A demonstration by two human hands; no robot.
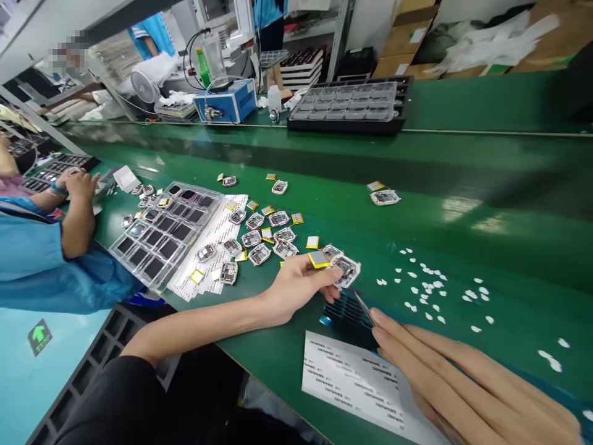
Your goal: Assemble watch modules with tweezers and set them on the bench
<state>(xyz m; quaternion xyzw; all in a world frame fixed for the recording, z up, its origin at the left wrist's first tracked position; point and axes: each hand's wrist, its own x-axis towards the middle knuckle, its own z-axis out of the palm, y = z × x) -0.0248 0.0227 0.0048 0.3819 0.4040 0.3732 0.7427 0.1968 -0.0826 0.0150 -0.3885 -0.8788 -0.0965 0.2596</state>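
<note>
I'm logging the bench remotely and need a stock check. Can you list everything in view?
small square modules: too many to count, silver-white, scattered mid-belt
yellow-edged battery cells: several, among the modules
clear compartment tray: one, dark parts inside, left on belt
label sheets: two, white; one near edge, one under tray
white peel-off bits: many, right on belt
black tray stack: one, clear trays inside, far side
blue box unit: one, far side
desk fan: one, white, far left
cardboard boxes: several, brown, background
co-worker's hand: blue sleeve, far left
left hand: fingers holding one module
right hand: holds tweezers, tips toward module
</note>
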